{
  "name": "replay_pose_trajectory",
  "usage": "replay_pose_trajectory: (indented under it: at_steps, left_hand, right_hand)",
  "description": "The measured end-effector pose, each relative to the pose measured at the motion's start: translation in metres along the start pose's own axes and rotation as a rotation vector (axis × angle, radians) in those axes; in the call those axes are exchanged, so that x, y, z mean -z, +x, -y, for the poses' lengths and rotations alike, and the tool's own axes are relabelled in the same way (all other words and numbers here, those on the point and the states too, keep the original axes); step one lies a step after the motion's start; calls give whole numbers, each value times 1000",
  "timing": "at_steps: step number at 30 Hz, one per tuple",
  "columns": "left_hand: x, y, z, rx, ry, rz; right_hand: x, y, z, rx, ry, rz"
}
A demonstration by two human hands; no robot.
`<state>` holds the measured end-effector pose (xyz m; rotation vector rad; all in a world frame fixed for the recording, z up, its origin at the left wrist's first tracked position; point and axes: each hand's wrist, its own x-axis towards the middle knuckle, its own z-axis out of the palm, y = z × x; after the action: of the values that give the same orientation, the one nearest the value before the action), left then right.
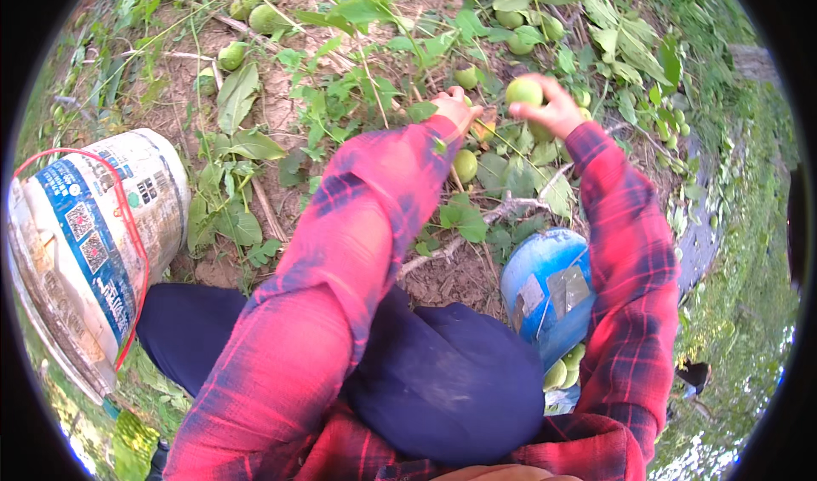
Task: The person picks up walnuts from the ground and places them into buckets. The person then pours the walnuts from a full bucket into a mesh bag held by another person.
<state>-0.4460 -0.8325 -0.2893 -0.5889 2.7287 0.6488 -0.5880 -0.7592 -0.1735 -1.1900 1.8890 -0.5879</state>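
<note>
My right hand [549, 106] holds a round green fruit [524, 92], gripped between thumb and fingers above the leafy ground. To its left, my left hand [454, 108] reaches down among the weeds; a bit of green fruit shows at its fingertips, and whether they grip it is unclear. Just below that hand lies another green fruit [465, 165], with one more [466, 77] above it. A blue container [550, 289] with patches on its side stands by my right knee, and several green fruits [562, 374] show at its mouth.
A dirty white plastic bucket [108, 226] with a red handle and printed label stands at the left. A bare branch [504, 210] crosses the soil before my knees. More green fruits [267, 20] lie among leaves and twigs. Another person [694, 379] is far off at the lower right.
</note>
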Motion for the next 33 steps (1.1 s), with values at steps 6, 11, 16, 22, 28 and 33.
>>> replay_pose_trajectory:
  at_steps: [6,11,16,22,28,33]
  left_hand:
    - [12,-32,1,-487,124,-124]
    - [51,-48,0,-226,-765,-253]
    - [127,-105,-64,-629,-1656,186]
    - [147,-191,-207,-1312,-948,249]
    - [106,-200,-266,-1292,-704,110]
    - [104,-184,-256,-1027,-912,-64]
  right_hand:
    - [62,-67,87,-65,253,-173]
    - [70,-182,104,104,444,-399]
    - [23,-334,116,129,721,-762]
    - [-66,-398,87,-423,-222,-1092]
    - [-62,-396,53,-390,-679,-1147]
    - [-58,-371,74,-565,-379,-1678]
